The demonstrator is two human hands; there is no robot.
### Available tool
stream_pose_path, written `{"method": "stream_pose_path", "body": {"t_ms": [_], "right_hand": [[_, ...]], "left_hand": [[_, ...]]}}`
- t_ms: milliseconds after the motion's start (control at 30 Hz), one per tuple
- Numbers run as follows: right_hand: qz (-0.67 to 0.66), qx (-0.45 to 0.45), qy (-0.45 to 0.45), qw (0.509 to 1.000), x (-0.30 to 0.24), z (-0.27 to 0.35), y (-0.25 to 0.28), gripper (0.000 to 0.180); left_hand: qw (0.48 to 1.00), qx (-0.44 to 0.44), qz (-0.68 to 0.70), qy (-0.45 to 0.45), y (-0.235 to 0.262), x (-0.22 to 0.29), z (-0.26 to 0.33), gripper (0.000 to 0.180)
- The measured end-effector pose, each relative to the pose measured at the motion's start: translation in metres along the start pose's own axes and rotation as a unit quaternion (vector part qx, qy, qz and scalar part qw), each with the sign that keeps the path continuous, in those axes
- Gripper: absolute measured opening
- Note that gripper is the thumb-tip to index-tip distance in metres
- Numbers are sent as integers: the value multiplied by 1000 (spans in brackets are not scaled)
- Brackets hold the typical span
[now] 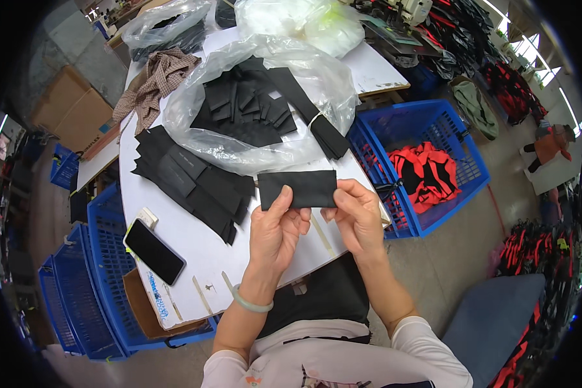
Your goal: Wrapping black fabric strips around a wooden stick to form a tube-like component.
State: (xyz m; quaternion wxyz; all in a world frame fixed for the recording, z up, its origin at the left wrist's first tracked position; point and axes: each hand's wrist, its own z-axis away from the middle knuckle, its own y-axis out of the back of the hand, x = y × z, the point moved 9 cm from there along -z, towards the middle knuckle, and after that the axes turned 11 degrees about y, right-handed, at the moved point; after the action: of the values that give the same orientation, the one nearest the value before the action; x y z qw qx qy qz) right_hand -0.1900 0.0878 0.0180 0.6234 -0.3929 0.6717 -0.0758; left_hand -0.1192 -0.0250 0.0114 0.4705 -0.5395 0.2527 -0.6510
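Note:
Between my two hands I hold a small black fabric rectangle, stretched flat above the table's front part. My left hand pinches its left end, thumb on top; a pale bangle circles that wrist. The right end is pinched by my right hand. Just beyond lies an opened clear plastic bag with many black fabric pieces in it. A fanned stack of black strips lies on the table to the left. A black bundle tied with a pale band rests at the bag's right side.
On the white table, a phone lies near the left edge. A checked brown cloth sits farther back. To the right, a blue basket holds red and black fabric. More blue crates stand at the left.

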Motion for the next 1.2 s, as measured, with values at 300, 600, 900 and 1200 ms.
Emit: {"method": "stream_pose_path", "body": {"t_ms": [300, 600, 900, 1200], "right_hand": [[-197, -40, -76, 977, 20, 21, -8, 25], [241, -110, 113, 958, -37, 12, -5, 26], [321, -108, 205, 918, -54, 15, -5, 15], [549, -6, 378, 745, -97, 35, -14, 18]], "left_hand": [[992, 44, 97, 68, 11, -23, 9, 18], [995, 45, -88, 8, 16, -20, 19, 17], [986, 42, 80, 141, 23, -52, 13, 17], [817, 60, -527, -226, -35, -16, 34, 70]]}}
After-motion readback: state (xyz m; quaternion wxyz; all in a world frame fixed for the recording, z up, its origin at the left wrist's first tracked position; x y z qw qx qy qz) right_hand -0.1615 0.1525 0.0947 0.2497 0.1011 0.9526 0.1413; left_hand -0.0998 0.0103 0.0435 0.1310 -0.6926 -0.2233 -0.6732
